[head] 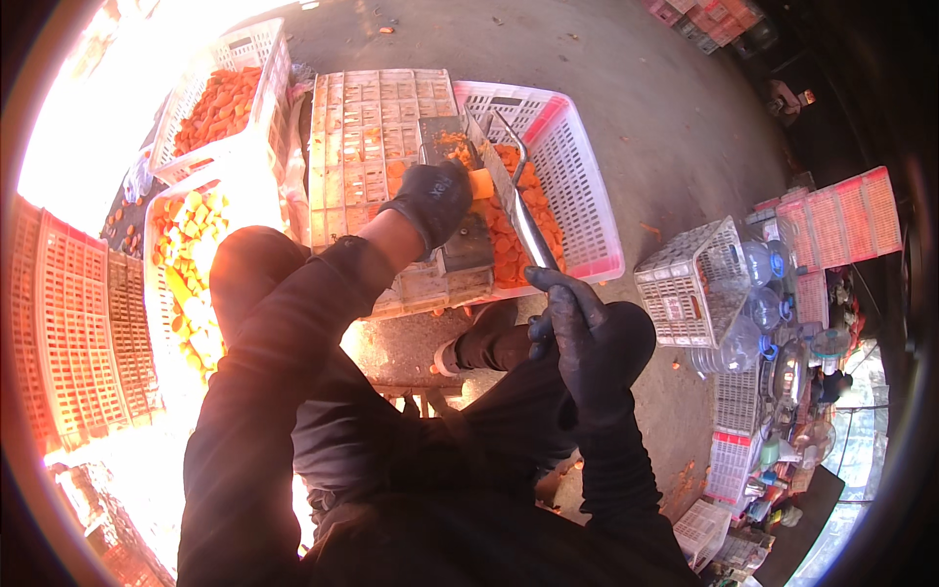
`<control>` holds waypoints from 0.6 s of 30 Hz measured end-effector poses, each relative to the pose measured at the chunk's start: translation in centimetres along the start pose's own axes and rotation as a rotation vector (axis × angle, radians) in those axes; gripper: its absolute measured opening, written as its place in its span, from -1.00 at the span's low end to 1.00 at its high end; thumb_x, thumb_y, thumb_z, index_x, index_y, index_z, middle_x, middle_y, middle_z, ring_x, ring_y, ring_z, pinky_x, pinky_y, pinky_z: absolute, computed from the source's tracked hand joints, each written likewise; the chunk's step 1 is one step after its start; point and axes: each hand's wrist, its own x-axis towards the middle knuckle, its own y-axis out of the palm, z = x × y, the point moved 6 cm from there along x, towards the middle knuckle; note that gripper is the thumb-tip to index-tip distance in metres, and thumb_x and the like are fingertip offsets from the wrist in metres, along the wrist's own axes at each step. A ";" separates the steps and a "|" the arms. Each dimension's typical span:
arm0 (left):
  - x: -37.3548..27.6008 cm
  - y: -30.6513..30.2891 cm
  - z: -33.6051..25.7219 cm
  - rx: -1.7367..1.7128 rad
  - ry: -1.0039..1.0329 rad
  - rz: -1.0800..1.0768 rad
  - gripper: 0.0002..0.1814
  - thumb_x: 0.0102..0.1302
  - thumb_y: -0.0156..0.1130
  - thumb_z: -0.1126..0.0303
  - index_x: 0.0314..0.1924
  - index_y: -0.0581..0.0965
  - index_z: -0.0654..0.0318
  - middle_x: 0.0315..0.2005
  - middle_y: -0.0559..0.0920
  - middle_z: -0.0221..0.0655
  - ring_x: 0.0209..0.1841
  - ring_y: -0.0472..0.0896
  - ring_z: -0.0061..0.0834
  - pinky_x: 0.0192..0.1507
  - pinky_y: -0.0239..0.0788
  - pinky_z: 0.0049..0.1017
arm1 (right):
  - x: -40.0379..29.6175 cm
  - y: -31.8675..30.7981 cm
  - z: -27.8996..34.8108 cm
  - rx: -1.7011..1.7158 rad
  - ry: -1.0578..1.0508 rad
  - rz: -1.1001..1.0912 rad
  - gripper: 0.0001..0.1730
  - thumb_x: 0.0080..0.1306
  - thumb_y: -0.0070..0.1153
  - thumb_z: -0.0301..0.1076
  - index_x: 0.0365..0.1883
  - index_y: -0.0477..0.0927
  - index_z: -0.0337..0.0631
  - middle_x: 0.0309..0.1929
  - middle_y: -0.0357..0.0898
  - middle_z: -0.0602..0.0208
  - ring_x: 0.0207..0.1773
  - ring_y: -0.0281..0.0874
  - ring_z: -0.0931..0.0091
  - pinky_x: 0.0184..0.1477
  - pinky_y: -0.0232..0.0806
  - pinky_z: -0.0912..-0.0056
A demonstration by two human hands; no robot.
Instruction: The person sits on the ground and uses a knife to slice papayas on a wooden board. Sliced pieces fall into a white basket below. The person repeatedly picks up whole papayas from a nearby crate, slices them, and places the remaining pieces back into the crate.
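My left hand, in a dark glove, grips a stub of carrot close beside the blade of a lever cutter. Fingers of my gloved right hand wrap the cutter's metal handle, above my right knee. Under the blade lies a dark base plate, with orange carrot scraps at its far end. The plate rests on an upturned plastic crate. Cut carrot slices fill part of a white and pink crate just right of the blade.
At the left stand a crate of carrot pieces and a brightly lit crate of yellow-orange chunks. Stacked crates rise at the far left. To the right are a grey crate and several large plastic bottles on the concrete floor.
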 end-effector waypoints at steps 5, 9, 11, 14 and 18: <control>0.0 0.8 -0.3 0.070 0.044 0.036 -0.73 0.27 0.15 0.45 -0.08 0.52 0.49 -0.30 0.63 -0.10 -0.38 0.69 -0.15 -0.42 0.54 -0.23 | -0.6 2.4 -1.9 0.030 -0.103 0.003 -0.62 0.65 -0.15 -0.25 0.22 0.56 -0.28 -0.45 0.45 0.50 -0.44 0.39 0.71 -0.30 0.37 0.61; 0.2 0.5 -0.4 0.074 0.067 0.053 -0.70 0.27 0.17 0.45 -0.05 0.52 0.51 -0.27 0.63 -0.09 -0.31 0.71 -0.15 -0.40 0.55 -0.24 | -1.0 3.7 -7.1 0.066 -0.038 0.029 -0.64 0.64 -0.12 -0.25 0.25 0.55 -0.19 -0.39 0.47 0.52 -0.38 0.41 0.72 -0.25 0.38 0.60; 0.1 0.5 0.1 0.036 0.024 0.039 -0.70 0.28 0.17 0.44 -0.04 0.52 0.50 -0.26 0.65 -0.09 -0.29 0.72 -0.14 -0.39 0.56 -0.23 | -0.2 4.1 -10.9 0.059 -0.020 0.063 -0.64 0.63 -0.10 -0.24 0.27 0.55 -0.15 -0.35 0.48 0.52 -0.35 0.42 0.72 -0.22 0.38 0.60; -0.1 0.0 0.4 -0.019 -0.016 0.051 -0.70 0.29 0.17 0.43 -0.04 0.52 0.49 -0.25 0.66 -0.09 -0.29 0.73 -0.13 -0.38 0.56 -0.21 | 0.7 3.7 -12.5 -0.007 -0.081 0.068 -0.63 0.62 -0.08 -0.22 0.26 0.57 -0.13 -0.34 0.50 0.51 -0.34 0.42 0.73 -0.23 0.37 0.61; 0.5 0.1 0.6 -0.124 -0.149 0.112 -0.79 0.34 0.20 0.35 -0.12 0.68 0.25 -0.15 0.68 -0.11 -0.14 0.74 -0.20 -0.28 0.57 -0.26 | 0.2 1.6 -7.2 0.078 -0.012 0.014 -0.63 0.63 -0.08 -0.19 0.23 0.60 -0.13 -0.32 0.55 0.46 -0.31 0.46 0.75 -0.24 0.38 0.63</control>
